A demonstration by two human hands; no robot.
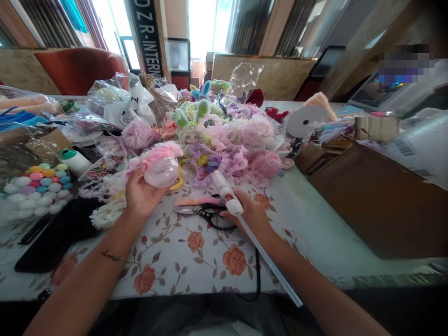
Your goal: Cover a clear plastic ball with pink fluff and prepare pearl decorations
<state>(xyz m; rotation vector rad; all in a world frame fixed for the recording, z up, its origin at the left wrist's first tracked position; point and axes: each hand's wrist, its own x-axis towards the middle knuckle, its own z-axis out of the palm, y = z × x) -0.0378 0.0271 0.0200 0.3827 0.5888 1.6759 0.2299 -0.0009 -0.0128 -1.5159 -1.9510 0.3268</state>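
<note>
My left hand (143, 192) is closed around a clear, rounded plastic piece (161, 172) with pink fluffy trim (163, 151) along its far edge. A yellow curved piece (178, 179) shows just behind it; whether the two are joined I cannot tell. In my right hand (252, 211) is a white hot glue gun (226, 189), tilted with its front end pointing away and to the left. A long clear glue stick (273, 263) sticks out of its back end toward me. Under the glue gun lie black-handled scissors (206, 214) and a pink-orange fuzzy strip (199, 201).
Pink and purple yarn and ruffled trim (241, 158) are heaped at the table's middle. Colourful pom-poms (38, 191) and a black flat object (59, 235) lie left. A large brown box (385, 210) stands right. The table has a floral cloth (168, 261).
</note>
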